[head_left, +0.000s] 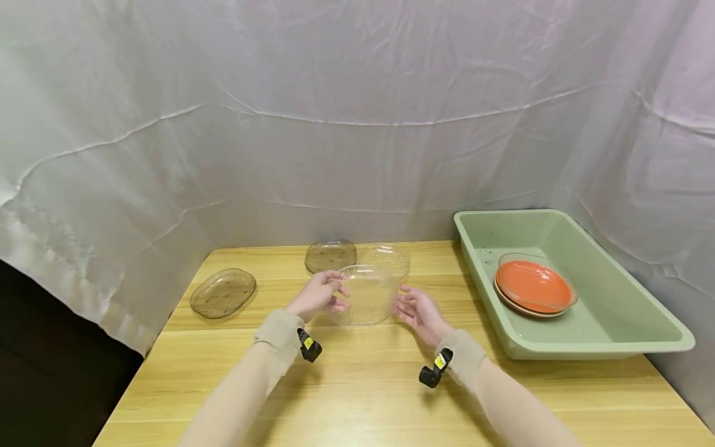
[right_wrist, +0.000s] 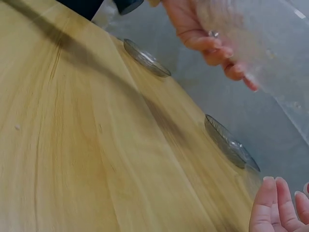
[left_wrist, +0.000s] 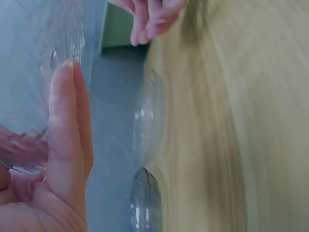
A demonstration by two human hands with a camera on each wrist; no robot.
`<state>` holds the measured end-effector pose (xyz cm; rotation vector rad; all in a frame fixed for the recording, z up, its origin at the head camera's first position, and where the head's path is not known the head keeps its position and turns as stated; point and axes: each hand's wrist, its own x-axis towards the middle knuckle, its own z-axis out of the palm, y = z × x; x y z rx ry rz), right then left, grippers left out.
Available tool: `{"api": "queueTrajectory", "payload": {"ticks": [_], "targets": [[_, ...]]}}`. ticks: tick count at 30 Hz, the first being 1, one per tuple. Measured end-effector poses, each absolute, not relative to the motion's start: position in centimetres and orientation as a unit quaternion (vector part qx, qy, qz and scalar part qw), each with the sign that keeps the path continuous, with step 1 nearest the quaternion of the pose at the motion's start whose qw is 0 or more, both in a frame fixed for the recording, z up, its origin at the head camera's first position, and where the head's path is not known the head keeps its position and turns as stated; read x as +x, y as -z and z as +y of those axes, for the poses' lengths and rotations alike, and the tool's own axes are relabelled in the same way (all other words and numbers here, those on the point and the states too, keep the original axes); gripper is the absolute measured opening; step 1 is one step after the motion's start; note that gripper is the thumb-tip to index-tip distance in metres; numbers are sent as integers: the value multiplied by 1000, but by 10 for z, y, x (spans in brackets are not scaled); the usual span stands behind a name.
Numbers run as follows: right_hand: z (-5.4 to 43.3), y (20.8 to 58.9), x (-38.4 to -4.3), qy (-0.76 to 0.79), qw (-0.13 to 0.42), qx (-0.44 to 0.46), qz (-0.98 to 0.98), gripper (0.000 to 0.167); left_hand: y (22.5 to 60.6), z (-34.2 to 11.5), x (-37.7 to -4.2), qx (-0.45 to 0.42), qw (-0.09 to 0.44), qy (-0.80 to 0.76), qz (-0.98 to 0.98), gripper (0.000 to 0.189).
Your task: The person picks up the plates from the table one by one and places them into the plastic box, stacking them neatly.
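Over the middle of the table, my left hand grips the left edge of a clear plate, fingers underneath as the left wrist view shows. The plate is raised off the tabletop and see-through, with small bumps on its underside. Close by its right edge is my right hand, its fingers loosely bent; in the right wrist view these fingers stand apart from the plate. Behind the held plate lie another clear plate and a smoky brown plate.
A second smoky brown plate rests near the table's left edge. On the right stands a green basin holding a stack with an orange plate and a clear plate over it. Grey curtains enclose the wooden table.
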<state>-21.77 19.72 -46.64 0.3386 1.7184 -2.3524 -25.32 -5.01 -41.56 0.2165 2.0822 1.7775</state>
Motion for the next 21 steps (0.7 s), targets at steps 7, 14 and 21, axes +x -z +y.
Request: {"api": "queueTrajectory", "payload": {"ticks": [7,14,21], "targets": [[206,457,-218,801,109,98,580,54,406,-38,-251,83,190,-656,726,33],[213,445,-215,823,126,66,549,43,404,-25,-252,82,179,-670,716,38],[217,434,-211,827,132,33,546,49,405,-13,-251,104,155,-671,718,43]]}}
